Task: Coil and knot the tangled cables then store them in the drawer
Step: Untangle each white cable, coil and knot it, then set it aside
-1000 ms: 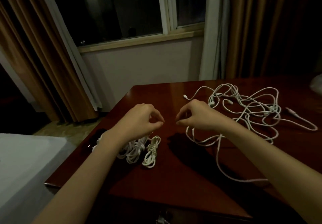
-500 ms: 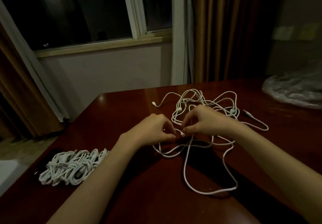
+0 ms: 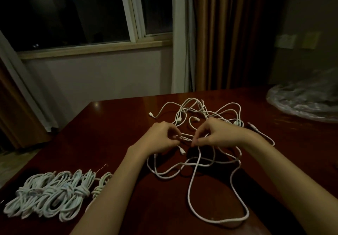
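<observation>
Hands, left (image 3: 161, 139) and right (image 3: 217, 134), pinching tangled cables (image 3: 197, 161), knotted coils (image 3: 53, 194) beside

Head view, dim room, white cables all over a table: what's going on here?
A person is sorting white cables on a dark wooden table. The left hand and right hand each pinch a strand of the loose tangled cables, holding a short stretch between them just above the tabletop. Long loops trail toward the near edge. A row of coiled and knotted bundles lies beside the left forearm. No drawer is in view. A crumpled plastic bag sits at the far right.
</observation>
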`<state>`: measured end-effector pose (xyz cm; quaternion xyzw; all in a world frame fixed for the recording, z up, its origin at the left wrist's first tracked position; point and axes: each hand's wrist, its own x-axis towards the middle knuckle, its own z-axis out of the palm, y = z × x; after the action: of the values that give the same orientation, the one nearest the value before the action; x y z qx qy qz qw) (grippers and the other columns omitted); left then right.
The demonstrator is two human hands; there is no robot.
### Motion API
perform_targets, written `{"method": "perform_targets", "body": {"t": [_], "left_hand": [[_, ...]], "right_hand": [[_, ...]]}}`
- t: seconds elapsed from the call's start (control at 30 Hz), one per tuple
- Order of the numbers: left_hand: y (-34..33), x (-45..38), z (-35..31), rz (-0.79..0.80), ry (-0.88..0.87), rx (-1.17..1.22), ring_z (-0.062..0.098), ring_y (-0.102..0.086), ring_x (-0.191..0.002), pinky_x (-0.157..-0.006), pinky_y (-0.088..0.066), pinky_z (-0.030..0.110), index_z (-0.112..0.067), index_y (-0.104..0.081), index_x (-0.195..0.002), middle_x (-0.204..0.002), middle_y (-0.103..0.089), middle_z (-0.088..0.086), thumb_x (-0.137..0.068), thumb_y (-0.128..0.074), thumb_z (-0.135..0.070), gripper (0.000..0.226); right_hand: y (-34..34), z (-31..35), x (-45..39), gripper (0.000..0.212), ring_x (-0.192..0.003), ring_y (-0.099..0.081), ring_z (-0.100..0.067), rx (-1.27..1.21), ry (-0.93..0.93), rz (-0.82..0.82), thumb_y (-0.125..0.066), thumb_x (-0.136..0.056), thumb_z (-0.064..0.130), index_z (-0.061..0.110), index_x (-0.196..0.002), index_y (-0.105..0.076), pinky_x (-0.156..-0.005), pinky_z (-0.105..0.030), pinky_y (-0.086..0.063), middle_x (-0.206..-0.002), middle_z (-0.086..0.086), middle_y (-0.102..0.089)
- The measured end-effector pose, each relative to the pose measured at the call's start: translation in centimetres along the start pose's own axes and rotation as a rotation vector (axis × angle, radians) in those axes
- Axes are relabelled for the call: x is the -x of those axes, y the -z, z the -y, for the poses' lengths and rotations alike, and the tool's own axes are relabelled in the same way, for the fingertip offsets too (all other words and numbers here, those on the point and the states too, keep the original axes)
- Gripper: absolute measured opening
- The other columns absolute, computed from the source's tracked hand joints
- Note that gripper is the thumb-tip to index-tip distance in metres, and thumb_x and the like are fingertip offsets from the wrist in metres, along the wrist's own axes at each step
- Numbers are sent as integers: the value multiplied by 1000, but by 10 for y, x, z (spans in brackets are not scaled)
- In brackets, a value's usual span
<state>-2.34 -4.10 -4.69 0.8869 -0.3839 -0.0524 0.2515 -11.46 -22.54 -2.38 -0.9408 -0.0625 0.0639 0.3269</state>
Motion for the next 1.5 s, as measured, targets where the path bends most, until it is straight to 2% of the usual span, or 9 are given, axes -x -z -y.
{"method": "perform_targets", "body": {"t": [0.2,0.4,0.57,0.73,0.83,0.97,1.1,1.23,1.5], "left_hand": [[1,4,24,0,75,48,4,-61,-93,-83,-51,19,-25,-60,-114,-99,-65,-9,-84,-73,-16,34],[-6,6,34,-125,90,126,4,-65,-71,-66,-54,17,-25,-62,-106,-84,-68,-5,-89,-65,-7,25],[-8,6,37,-489,147,242,1,-62,-75,-65,-50,12,-24,-58,-92,-90,-63,-8,-88,-69,-13,16],[-1,5,24,-650,160,762,11,-68,-72,-58,-53,18,-16,-63,-81,-80,-69,2,-80,-77,-6,17],[2,5,13,-588,161,1060,9,-68,-72,-60,-52,16,-12,-64,-84,-76,-70,0,-79,-75,-5,14],[3,7,3,-359,80,1213,7,-69,-70,-60,-51,15,-10,-62,-91,-74,-72,-2,-78,-72,-3,18],[1,9,1,-258,37,1051,9,-68,-75,-61,-50,18,-13,-65,-92,-80,-72,-4,-69,-76,-19,25],[2,11,9,-210,81,1074,13,-65,-70,-67,-51,28,-14,-68,-93,-79,-69,2,-67,-76,-24,29],[-5,9,17,-194,205,933,17,-72,-88,-77,-57,26,-10,-72,-97,-94,-75,6,-92,-62,-17,13]], "right_hand": [[-22,0,-25,9,-78,-60,-2,133,-9,-129,-69,-87,30,24,-93,-74,-63,-14,-42,-81,10,-65],[-16,-7,-13,28,-95,-63,0,-18,-44,-95,-52,-95,8,28,-93,-71,-89,-24,-51,-96,10,-70],[-14,-8,-7,57,-104,-59,1,-118,-54,-71,-38,-84,-17,31,-85,-70,-92,-20,-49,-102,12,-68],[-24,9,-8,23,-92,-63,1,-160,41,-346,-51,-97,13,27,-97,-70,-89,-23,-52,-97,12,-69],[-39,22,-11,34,-96,-57,5,-134,97,-400,-63,-91,33,24,-124,-60,-74,-8,-46,-112,16,-61],[-49,28,-16,56,-108,-46,1,-143,172,-597,-69,-87,29,29,-137,-44,-78,-6,-43,-125,18,-42],[-48,23,-16,19,-85,-61,-1,-1,170,-590,-62,-92,23,20,-110,-70,-78,-18,-51,-95,9,-68],[-36,12,-15,22,-55,-63,-9,-382,96,-626,-61,-94,22,10,-81,-75,-51,-16,-44,-66,-3,-70],[-27,7,-12,20,-56,-61,-9,-961,88,-684,-58,-94,21,8,-91,-72,-53,-15,-48,-70,-5,-71]]}}
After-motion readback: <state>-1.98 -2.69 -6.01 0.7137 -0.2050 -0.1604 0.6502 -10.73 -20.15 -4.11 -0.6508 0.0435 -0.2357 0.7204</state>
